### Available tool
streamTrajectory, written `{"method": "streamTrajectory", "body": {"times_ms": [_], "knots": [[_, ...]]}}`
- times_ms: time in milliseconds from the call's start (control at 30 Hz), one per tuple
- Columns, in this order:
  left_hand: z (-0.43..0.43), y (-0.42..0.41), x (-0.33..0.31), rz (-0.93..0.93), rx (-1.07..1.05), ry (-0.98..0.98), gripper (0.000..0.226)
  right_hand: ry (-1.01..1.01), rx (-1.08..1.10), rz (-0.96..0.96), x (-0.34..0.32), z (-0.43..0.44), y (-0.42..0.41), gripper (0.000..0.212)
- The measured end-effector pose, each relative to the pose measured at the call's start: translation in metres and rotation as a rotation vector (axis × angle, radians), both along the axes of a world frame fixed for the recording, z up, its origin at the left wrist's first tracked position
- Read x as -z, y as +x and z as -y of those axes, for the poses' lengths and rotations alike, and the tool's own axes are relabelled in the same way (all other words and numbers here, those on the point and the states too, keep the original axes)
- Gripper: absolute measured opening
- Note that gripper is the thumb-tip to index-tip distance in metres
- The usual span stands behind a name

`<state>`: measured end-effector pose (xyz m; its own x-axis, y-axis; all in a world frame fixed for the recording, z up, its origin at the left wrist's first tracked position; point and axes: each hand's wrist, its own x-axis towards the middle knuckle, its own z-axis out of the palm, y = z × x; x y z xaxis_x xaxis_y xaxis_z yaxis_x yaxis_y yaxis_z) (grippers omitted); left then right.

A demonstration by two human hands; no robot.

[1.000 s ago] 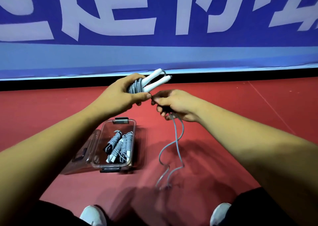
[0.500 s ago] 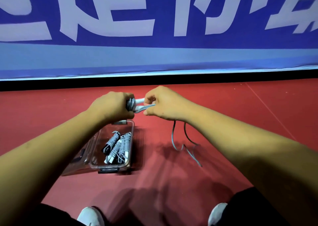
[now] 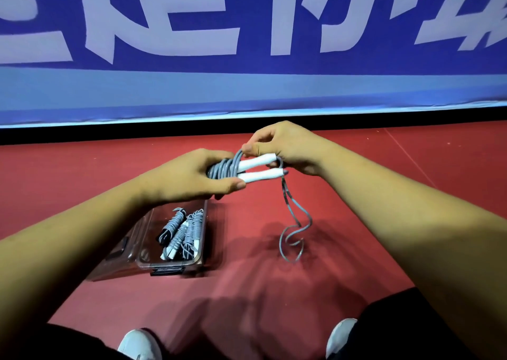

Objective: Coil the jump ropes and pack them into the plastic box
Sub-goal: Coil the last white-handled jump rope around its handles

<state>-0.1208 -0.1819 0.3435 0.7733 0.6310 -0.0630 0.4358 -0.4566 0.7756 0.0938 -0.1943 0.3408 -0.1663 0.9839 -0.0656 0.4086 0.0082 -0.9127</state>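
Head view puts a clear lid with a dark latch at lower left on the red floor, and just beside it the clear plastic box, open, with several coiled grey ropes lying inside. Above the box's far end the left hand is clenched round the wound turns of a grey jump rope with two white plastic handles, the handles sticking out to the right. The right hand pinches a strand of cord at the top of the bundle, just beside the upper handle. From there a loose tail of cord hangs down and curls on the floor, well apart from the box. The likely trouble lies in that tail: if the right hand lets the strand go slack, the springy turns could loosen and slide off over the handles, and the curled end might kink or knot as it is drawn up. A bundle wound too fat may not fit, since the only things in its way look to be the ropes filling much of the box. A blue banner with large white characters runs across the back; two white shoes show at the bottom edge.
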Motion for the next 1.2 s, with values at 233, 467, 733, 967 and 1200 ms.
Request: {"method": "streamTrajectory", "body": {"times_ms": [233, 467, 733, 967, 1200], "knots": [[-0.001, 0.004, -0.007, 0.299, -0.215, -0.119, 0.049, -0.304, -0.031, -0.281, 0.031, 0.0, 0.0, 0.019], [-0.031, -0.011, 0.0, 0.252, -0.505, -0.018, 0.017, -0.12, -0.037, 0.266, 0.026, 0.01, -0.017, 0.022], [-0.045, -0.022, 0.021, -0.248, -0.422, 0.312, 0.033, 0.267, -0.215, 0.68, -0.007, 0.022, -0.041, 0.026], [-0.021, -0.002, 0.013, -0.545, -0.178, 0.566, 0.028, 0.384, -0.077, 0.541, -0.009, 0.01, -0.03, 0.019], [-0.011, 0.009, -0.002, -0.426, -0.067, 0.455, 0.03, 0.329, 0.046, 0.395, -0.005, 0.0, -0.014, 0.018]]}}
